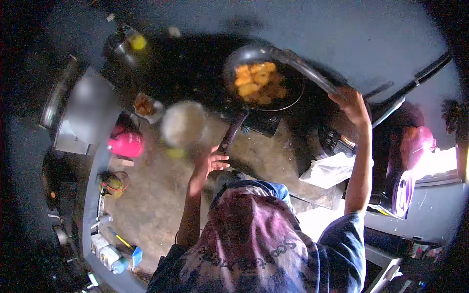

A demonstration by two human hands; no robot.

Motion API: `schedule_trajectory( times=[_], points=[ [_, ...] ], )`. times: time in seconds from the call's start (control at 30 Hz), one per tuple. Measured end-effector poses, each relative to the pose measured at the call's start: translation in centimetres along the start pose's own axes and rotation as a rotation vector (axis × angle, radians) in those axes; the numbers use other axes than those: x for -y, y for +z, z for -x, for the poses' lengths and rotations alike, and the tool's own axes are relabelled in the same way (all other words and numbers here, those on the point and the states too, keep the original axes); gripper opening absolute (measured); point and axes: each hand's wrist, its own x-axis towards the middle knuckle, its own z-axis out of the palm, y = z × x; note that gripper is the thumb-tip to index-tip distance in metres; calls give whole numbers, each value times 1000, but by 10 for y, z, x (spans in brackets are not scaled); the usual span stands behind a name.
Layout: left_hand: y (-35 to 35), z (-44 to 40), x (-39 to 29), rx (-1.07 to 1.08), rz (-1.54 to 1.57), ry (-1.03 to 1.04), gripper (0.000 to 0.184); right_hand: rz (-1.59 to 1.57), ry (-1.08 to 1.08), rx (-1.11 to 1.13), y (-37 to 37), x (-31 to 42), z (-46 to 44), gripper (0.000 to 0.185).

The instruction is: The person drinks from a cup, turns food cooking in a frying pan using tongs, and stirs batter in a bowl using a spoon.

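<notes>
A dark frying pan (230, 73) holds several golden-orange fried pieces (254, 78) in its bowl. Its dark handle (233, 131) points down toward my left hand (211, 165). The fingers of that hand are spread at the handle's end; whether they touch it I cannot tell. My right hand (351, 106) is closed around the end of a long grey cooking utensil (310, 70). This utensil slants from the pan's upper right rim to my hand, and the form of its far end is unclear. A stove (264, 124) shows partly below the pan.
Left of the pan are a blurred whitish round container (183, 123) and a small dish of brown food (146, 107). A bright pink object (127, 140) sits farther left. A white bag or cloth (328, 170) lies beside my right forearm. Grey wall (342, 29) rises behind the pan.
</notes>
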Motion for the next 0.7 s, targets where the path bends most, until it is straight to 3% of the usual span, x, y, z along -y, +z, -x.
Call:
schedule_trajectory(
  times=[0.07,0.1,0.2,0.27,0.3,0.5,0.57,0.63,0.7],
  points=[
    [4,5,11,-56,11,-19,65,-99,-8,-77,14,2,18,37],
    [8,7,14,-110,21,-35,60,-203,-177,-165,30,0,21,36],
    [10,6,19,-90,-46,-115,59,-208,-41,-98,39,4,40,34],
    [8,2,28,-51,-71,-160,58,-213,216,-11,41,11,51,33],
    [6,0,33,-50,-79,-168,58,-220,225,-11,44,12,58,33],
    [0,-15,51,-35,-422,-155,58,68,155,-71,38,23,76,33],
    [-5,-25,70,-55,-388,-162,53,122,196,-53,25,28,75,37],
    [-9,-34,91,-108,-415,40,50,243,96,-149,14,30,71,42],
    [-18,-38,105,-108,-457,14,47,233,183,-95,6,31,65,43]
  ],
)
